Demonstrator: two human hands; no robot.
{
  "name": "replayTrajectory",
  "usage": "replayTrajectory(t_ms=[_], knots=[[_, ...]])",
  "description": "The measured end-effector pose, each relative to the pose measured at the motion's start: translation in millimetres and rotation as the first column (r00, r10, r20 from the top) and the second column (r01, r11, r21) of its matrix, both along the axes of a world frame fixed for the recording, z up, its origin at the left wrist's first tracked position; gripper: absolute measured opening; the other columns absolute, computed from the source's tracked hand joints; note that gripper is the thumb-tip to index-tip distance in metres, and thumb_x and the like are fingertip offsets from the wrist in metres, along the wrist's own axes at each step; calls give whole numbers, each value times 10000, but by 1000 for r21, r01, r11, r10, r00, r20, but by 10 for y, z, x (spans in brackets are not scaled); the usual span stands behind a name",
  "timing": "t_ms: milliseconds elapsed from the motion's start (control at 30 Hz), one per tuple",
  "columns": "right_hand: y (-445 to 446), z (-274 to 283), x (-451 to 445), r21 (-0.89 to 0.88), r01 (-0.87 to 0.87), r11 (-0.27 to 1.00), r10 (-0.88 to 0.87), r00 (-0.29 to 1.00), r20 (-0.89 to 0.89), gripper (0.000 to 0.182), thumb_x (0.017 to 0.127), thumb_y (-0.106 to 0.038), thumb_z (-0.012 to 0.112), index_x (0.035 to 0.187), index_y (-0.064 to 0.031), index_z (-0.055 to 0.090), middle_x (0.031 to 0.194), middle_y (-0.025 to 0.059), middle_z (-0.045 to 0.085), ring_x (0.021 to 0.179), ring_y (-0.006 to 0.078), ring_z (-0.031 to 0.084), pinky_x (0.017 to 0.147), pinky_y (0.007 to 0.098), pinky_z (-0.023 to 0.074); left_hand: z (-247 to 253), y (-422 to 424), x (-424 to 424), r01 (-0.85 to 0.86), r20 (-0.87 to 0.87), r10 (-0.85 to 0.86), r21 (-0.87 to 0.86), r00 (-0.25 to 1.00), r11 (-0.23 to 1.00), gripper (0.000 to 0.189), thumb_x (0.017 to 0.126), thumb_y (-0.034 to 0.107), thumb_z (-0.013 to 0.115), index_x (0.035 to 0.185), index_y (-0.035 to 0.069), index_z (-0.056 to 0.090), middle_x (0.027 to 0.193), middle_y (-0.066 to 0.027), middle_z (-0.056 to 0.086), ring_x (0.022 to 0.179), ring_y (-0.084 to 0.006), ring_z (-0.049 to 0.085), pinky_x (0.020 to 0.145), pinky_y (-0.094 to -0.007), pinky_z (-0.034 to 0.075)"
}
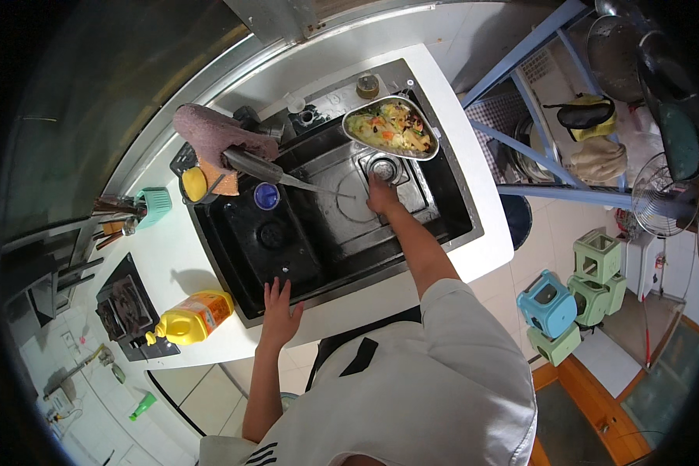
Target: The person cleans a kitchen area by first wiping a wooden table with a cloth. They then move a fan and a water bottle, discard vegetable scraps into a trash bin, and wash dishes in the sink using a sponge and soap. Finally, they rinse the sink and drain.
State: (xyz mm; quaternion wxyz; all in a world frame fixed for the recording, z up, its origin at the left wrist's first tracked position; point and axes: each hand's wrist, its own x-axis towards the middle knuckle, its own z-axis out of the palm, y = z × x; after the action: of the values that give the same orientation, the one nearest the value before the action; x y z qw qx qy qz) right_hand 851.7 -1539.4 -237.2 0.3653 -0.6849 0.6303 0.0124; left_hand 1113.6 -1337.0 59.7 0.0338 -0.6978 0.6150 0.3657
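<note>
My right hand (382,195) reaches down into the large basin of a black double sink (338,233), its fingers at the near edge of the round drain (384,169). What its fingertips hold, if anything, cannot be told. Water runs from a grey faucet (256,166) into this basin. A metal strainer tray of food scraps (389,128) sits at the basin's far right corner. With fingers spread, my left hand (281,311) rests empty by the near rim of the smaller basin, where a blue round lid (267,196) lies.
A yellow detergent jug (195,317) stands left of the sink. A pink cloth (215,134) drapes over the faucet; a yellow sponge (194,184) sits in a caddy beside it. A blue metal rack (550,151) stands at right, with plastic stools (547,303) on the floor.
</note>
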Motion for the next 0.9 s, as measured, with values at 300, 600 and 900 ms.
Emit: replayTrajectory(t_ms=[300, 600, 900], knots=[[-130, 286, -104, 159, -193, 968, 236, 915, -328, 467, 725, -116, 565, 1188, -84, 514, 1316, 104, 432, 1225, 258, 394, 990, 630, 215, -64, -61, 36, 96, 51, -91, -95, 995, 991, 529, 832, 201, 587, 1277, -18, 403, 1372, -281, 287, 1294, -457, 202, 1051, -475, 238], [-1, 2153, -624, -772, 92, 629, -83, 995, 51, 323, 673, -91, 591, 995, -100, 592, 971, 65, 555, 988, 218, 509, 931, 416, 324, 202, -674, 65, -608, -611, 673, 363, 417, 706, 362, 882, 222, 543, 1202, 55, 516, 1199, -91, 559, 1137, -196, 495, 939, -372, 400], [-270, 2040, -898, -710, -298, 638, -6, 920, -392, 102, 759, -107, 506, 823, -116, 585, 832, 33, 557, 890, 189, 537, 926, 455, 319, -49, -2326, -201, -353, -664, 493, 732, -563, 583, 401, 856, 156, 425, 1199, -50, 400, 1257, -198, 448, 1203, -319, 402, 1061, -466, 281]])
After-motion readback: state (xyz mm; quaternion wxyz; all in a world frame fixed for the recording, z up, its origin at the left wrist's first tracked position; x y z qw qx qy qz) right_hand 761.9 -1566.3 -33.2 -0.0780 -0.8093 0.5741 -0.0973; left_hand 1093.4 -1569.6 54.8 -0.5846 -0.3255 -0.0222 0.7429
